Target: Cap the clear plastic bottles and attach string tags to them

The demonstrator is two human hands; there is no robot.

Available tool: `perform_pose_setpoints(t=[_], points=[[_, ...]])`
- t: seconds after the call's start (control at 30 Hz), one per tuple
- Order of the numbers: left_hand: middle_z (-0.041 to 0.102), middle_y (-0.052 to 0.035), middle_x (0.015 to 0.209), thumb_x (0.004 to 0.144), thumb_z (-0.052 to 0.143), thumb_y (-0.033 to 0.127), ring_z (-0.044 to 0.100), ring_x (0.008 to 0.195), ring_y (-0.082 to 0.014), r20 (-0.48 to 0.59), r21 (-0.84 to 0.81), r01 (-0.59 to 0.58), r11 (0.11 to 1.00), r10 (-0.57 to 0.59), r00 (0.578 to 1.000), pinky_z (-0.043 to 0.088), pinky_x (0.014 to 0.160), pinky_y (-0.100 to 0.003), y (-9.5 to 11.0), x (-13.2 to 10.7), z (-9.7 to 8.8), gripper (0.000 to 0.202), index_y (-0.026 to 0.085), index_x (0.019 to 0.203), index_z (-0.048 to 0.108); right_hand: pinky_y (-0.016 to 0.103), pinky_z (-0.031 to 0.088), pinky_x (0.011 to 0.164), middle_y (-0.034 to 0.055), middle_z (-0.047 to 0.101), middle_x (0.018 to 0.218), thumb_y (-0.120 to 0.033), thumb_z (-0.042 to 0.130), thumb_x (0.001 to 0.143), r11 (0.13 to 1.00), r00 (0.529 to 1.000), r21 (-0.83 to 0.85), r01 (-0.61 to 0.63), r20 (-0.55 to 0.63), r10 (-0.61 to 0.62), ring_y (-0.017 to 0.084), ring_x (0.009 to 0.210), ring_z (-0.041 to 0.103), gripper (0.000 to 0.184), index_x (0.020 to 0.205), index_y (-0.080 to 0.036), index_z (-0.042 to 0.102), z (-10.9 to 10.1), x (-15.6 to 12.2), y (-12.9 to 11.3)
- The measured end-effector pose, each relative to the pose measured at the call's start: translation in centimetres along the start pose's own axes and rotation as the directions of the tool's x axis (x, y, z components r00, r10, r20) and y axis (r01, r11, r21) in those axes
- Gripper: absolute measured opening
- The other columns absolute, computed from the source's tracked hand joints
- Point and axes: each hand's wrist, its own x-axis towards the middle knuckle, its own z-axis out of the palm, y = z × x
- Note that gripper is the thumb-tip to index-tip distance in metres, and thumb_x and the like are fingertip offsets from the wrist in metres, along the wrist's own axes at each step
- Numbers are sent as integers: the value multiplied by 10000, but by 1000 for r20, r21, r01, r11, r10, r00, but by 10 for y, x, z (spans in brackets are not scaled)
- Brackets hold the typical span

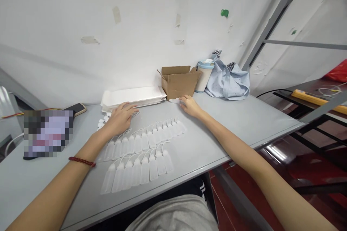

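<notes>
Two rows of small translucent white tags with strings (146, 148) lie spread on the grey table (244, 122). My left hand (120, 117) rests palm down, fingers stretched, at the far end of the upper row, next to a heap of loose tags (102, 122). My right hand (189, 105) reaches toward the open cardboard box (179, 81), its fingers pinched on a small white tag (175, 100) on the table just in front of the box.
A stack of white paper bags (134, 96) lies by the wall. A phone (77, 108), a cup with a blue lid (204, 75) and a light blue cloth (229, 81) sit at the back. A metal rack (311, 104) stands right.
</notes>
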Motion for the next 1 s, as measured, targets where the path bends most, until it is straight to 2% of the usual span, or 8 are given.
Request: perform_pose_setpoints(t=[0.17, 0.3, 0.53, 0.7, 0.8, 0.87, 0.93, 1.0], points=[[576, -113, 1345, 764, 367, 162, 379, 1304, -414, 66, 9, 8, 1000, -8, 998, 302, 979, -649, 0, 3, 4, 462, 210, 1124, 653, 397, 374, 952, 150, 584, 1254, -77, 500, 837, 999, 999, 3, 50, 21, -50, 277, 1140, 501, 366, 1190, -106, 591, -1, -2, -5], [628, -101, 1268, 763, 370, 168, 453, 1217, -386, 65, -1, 14, 1000, -14, 998, 332, 961, -616, 4, 1, 5, 441, 223, 1086, 666, 432, 353, 938, 149, 546, 1326, -91, 452, 880, 997, 995, -1, 72, 69, -72, 299, 1222, 438, 357, 1203, -145, 593, 0, -3, -13], [656, -107, 1223, 776, 368, 201, 498, 1179, -325, -86, -79, 40, 996, -47, 995, 396, 992, -517, 18, 2, -10, 429, 168, 1073, 676, 446, 329, 915, 143, 583, 1290, -78, 374, 922, 998, 995, 26, 62, 80, -64, 299, 1273, 401, 351, 1134, -179, 635, 3, -3, -18], [691, -79, 1139, 813, 413, 293, 588, 1090, -269, -266, -264, 107, 959, -178, 947, 474, 931, -414, 36, -5, -26, 336, 195, 979, 688, 408, 348, 895, 145, 637, 1176, -110, 467, 895, 996, 998, 78, 47, 42, -50, 289, 1181, 487, 234, 1019, -171, 656, 1, -3, -19], [714, -64, 1015, 757, 585, 357, 638, 949, -253, -254, -519, 207, 830, -381, 889, 502, 877, -396, 48, -10, -33, 228, 197, 875, 696, 370, 373, 875, 114, 670, 1029, -148, 523, 875, 992, 999, 115, 44, -8, -43, 254, 1048, 551, 130, 947, -171, 629, -5, -3, -23], [718, -70, 896, 726, 656, 377, 657, 866, -242, -191, -672, 242, 700, -480, 856, 524, 841, -405, 55, -12, -36, 232, 179, 842, 691, 337, 396, 838, 75, 671, 940, -209, 569, 862, 968, 997, 248, 40, -73, -23, 220, 950, 573, 41, 884, -181, 589, -12, -5, -32], [718, -78, 856, 737, 669, 387, 675, 847, -234, -106, -781, 246, 574, -510, 853, 547, 832, -415, 61, -13, -38, 250, 165, 852, 680, 303, 412, 771, 41, 657, 900, -302, 621, 836, 881, 992, 472, 26, -119, 35, 186, 866, 582, 137, 840, -192, 540, -20, -10, -46], [722, -87, 904, 741, 691, 360, 682, 892, -226, 3, -876, 243, 416, -500, 866, 552, 882, -415, 68, -14, -39, 233, 160, 860, 676, 279, 413, 712, 14, 644, 858, -380, 649, 813, 748, 993, 664, 3, -93, 79, 155, 787, 585, 230, 833, -199, 509, -29, -17, -66]])
